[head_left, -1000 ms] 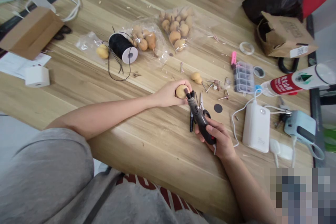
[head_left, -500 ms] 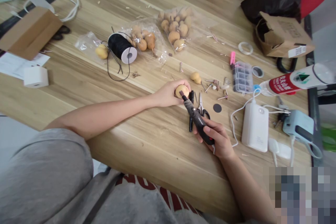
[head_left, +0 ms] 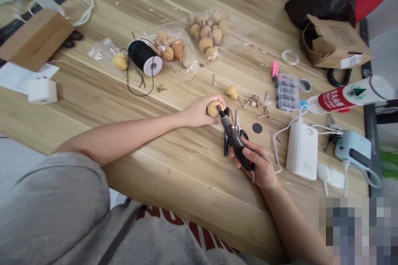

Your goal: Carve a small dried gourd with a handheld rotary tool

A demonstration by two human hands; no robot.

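My left hand is wrapped round a small tan gourd, whose rounded face shows between thumb and fingers. In my right hand is a dark rotary tool, its brownish grinding tip at the gourd's right side; whether the tip touches cannot be made out. Beneath and beside the tool lie a black marker pen and a pair of scissors. A loose little gourd rests just beyond my left fingers, close to several scattered grinding bits.
Bagged gourds and a spool of black cord lie farther back. On the right are a divided plastic case, a bottle, a white power bank with cables, and an open carton. Another cardboard box sits at left.
The rotary tool's tip has shifted slightly right across the gourd's face. The gourd appears turned a little in my left hand; both hands otherwise stay in place.
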